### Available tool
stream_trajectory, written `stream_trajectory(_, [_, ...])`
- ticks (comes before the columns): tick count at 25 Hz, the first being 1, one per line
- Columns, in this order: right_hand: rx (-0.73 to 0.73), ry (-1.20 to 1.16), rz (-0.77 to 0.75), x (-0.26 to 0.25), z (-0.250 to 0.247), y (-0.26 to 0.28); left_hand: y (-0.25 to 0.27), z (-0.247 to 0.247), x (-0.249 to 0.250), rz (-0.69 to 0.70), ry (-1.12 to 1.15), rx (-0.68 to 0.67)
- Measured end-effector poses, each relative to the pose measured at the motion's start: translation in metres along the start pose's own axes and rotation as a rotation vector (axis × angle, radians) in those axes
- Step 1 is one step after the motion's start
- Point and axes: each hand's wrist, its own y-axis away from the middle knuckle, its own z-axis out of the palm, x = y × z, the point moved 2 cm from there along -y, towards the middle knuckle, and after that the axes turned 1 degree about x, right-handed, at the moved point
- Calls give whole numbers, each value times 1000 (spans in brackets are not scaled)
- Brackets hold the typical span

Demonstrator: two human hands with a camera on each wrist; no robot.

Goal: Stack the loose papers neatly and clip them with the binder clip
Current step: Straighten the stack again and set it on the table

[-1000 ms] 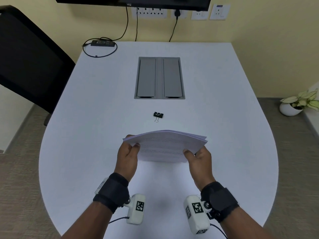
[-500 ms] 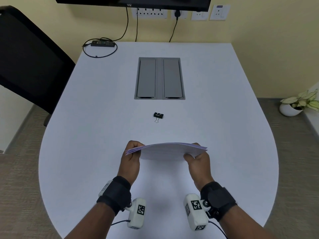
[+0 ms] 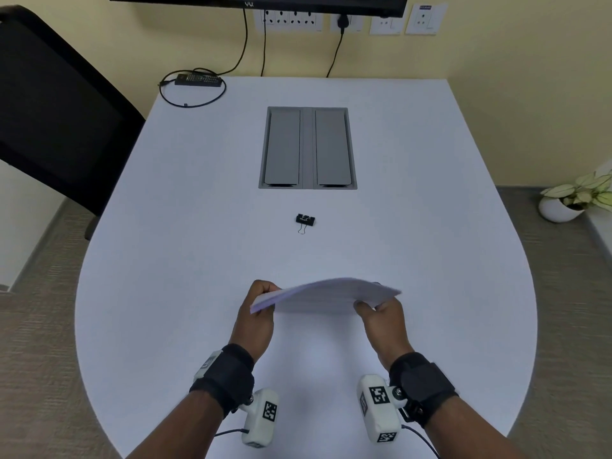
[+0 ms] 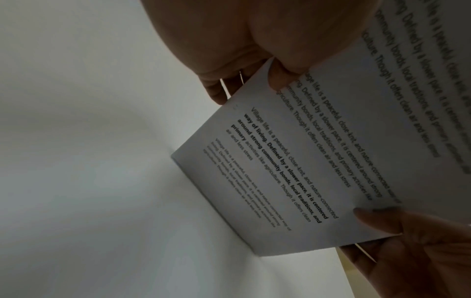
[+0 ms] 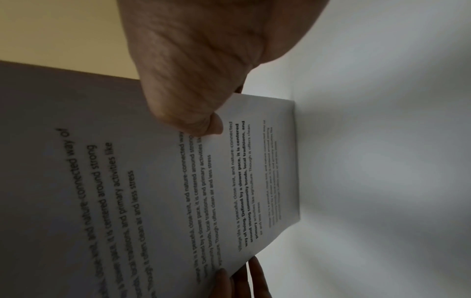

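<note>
Item: sheaf of white printed paper sheets (image 3: pixel 326 294). Held upright above the near part of the pale rounded table (image 3: pixel 165 260), lower edge on the tabletop in both wrist views, printed face toward the person. Long axis runs left to right. Edges at the left end look slightly fanned, so squaring appears unfinished.

Left hand (image 3: pixel 253 321): fingers curled round the sheaf's left edge, thumb on the near face. Right hand (image 3: pixel 384 321): likewise pinching the right edge.

Item: small black binder clip with wire handles (image 3: pixel 305 220). Lies flat on the table, well beyond the sheaf, straight ahead and about midway between the hands; neither is clearly nearer. Body runs left to right; one wire handle points back toward the person.

Judgement: the reach for the clip goes forward over the sheaf's top edge.
</note>
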Motion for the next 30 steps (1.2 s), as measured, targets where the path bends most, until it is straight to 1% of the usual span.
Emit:
stream_trajectory(4, [9, -37, -71, -10, -4, -1, -1, -2, 14, 96, 51, 21])
stream_trajectory(6, [5, -35, -74, -7, -5, 0, 1, -2, 9, 90, 84, 25])
stream_trajectory(8, [-23, -3, -27, 4, -4, 2, 5, -2, -8, 31, 27, -12])
stream_trajectory(10, [-54, 44, 21, 15, -2, 2, 8, -3, -22, -5, -86, -85])
stream_trajectory(12, [-44, 62, 45, 19, -1, -2, 5, -6, -24, 5, -102, -149])
stream_trajectory(13, [-32, 52, 46, 18, -2, -5, 2, -6, -20, 25, -87, -167])
stream_trajectory(14, [-25, 41, 43, 16, -3, -9, -4, -6, -18, 14, -93, -168])
stream_trajectory(16, [-35, 50, 41, 16, -6, -14, -11, -2, -13, -91, -108, -172])
stream_trajectory(18, [-54, 115, 69, 18, -7, -17, -15, 2, -15, -203, -164, -244])
stream_trajectory(19, [-65, 140, 120, 31, -5, -34, -30, 9, -27, -262, -200, -282])
stream_trajectory(20, [-73, 154, 150, 34, -6, -34, -31, 9, -31, -290, -228, -299])
stream_trajectory(22, [-88, 145, 218, 42, -7, -33, -34, 10, -43, -343, -249, -326])
stream_trajectory(25, [-113, 161, 326, 50, -8, -33, -35, 12, -57, -374, -307, -340])
stream_trajectory(30, [-108, 272, 364, 72, -14, -50, -44, 26, -76, -431, -353, -373])
